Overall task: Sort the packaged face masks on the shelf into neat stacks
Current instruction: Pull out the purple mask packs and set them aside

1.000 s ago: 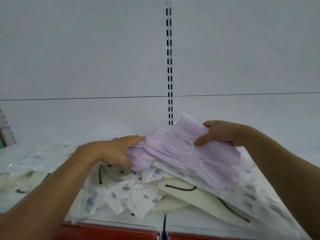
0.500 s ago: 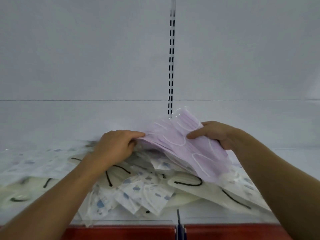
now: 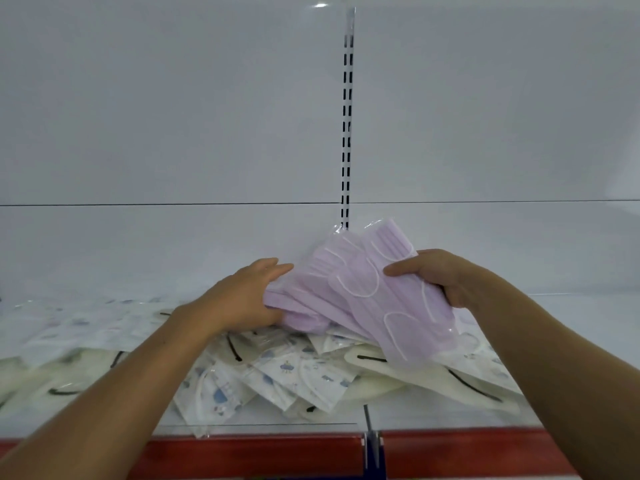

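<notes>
Holds a fanned bundle of lilac mask packs [image 3: 374,299] just below the foot of the slotted upright [image 3: 347,133], raised off the heap on the shelf [image 3: 450,415]. Slants it lengthwise, from a high far corner overlapping the upright's lowest slots down to a low near end right of the upright, toward the shelf's front. Tilts the broad faces up toward the camera. Shows clear film wrappers, pleated lilac fabric and thin white ear loops curving across each face, with several packs splayed at slightly different angles. Grips the bundle's low left end with the left hand [image 3: 242,299], left of the upright, fingers curled round the edge. Pinches the right side with the right hand [image 3: 440,278], right of the upright, thumb pressed flat on the top face and fingers wrapped beneath. Leaves, below the upright and spreading to both sides, white packs [image 3: 287,372] printed with small blue figures and cream masks [image 3: 433,379] with black loops, lying jumbled and overlapping behind the red front strip [image 3: 259,448].
</notes>
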The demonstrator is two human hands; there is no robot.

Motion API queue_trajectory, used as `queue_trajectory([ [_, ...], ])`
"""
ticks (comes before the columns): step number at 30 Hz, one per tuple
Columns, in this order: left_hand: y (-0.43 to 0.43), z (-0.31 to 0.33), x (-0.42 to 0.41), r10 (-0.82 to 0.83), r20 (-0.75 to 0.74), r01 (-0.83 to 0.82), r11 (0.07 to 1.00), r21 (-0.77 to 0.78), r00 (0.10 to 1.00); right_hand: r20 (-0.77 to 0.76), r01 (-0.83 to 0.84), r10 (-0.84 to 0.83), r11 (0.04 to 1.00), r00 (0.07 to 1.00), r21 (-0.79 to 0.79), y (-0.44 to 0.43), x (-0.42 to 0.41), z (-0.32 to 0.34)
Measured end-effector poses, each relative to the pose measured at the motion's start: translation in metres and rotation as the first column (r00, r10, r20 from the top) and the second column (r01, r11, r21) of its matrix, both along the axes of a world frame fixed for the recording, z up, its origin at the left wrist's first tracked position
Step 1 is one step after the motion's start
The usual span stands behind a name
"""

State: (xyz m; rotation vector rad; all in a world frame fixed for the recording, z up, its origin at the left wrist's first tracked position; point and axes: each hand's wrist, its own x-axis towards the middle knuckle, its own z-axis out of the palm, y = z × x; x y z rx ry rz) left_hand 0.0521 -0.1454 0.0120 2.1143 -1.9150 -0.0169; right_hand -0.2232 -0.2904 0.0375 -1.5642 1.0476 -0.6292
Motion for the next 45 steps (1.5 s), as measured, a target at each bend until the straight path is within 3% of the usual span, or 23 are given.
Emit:
queue_trajectory([
  [6,-0.004,0.002,-0.002,-0.078,-0.064,0.092,0.964,0.251,0.995,-0.156,-0.126,0.125,0.992,0.980,0.004,0.006,0.007,-0.011],
  [8,-0.006,0.001,0.001,-0.052,-0.046,0.061,0.968,0.245,0.998,-0.189,-0.177,0.176,0.984,0.966,0.013,0.007,0.009,-0.010],
  [12,-0.012,-0.005,-0.001,-0.033,0.148,0.025,0.998,0.059,0.988,-0.210,-0.172,0.170,0.985,0.963,0.005,0.009,0.016,-0.009],
  [17,-0.014,-0.012,-0.003,-0.010,0.269,0.053,0.987,-0.155,0.963,-0.102,-0.108,0.110,0.994,0.989,0.019,0.008,0.018,-0.006],
  [21,-0.015,-0.008,0.001,-0.034,0.234,0.142,0.875,-0.462,0.972,0.031,-0.113,0.111,0.992,0.993,0.058,0.009,0.016,0.000],
  [24,-0.015,0.006,0.001,0.013,0.259,0.146,0.799,-0.584,0.966,0.117,-0.118,0.111,0.991,0.987,0.056,0.008,0.016,0.008],
  [29,-0.013,0.030,-0.010,0.023,0.296,0.189,0.723,-0.664,0.955,0.219,-0.130,0.116,0.990,0.969,0.052,0.007,0.012,0.021],
  [35,-0.031,0.030,-0.036,-0.050,0.284,0.238,0.693,-0.680,0.957,0.232,-0.106,0.094,0.994,0.968,0.036,0.002,-0.020,0.029],
  [39,-0.057,0.031,-0.077,-0.088,0.288,0.271,0.667,-0.694,0.954,0.234,-0.030,0.023,0.999,0.972,0.029,-0.004,-0.067,0.029],
  [45,-0.105,0.031,-0.170,-0.184,0.361,0.399,0.556,-0.729,0.914,0.247,0.089,-0.091,0.996,0.965,0.016,-0.015,-0.169,0.020],
])
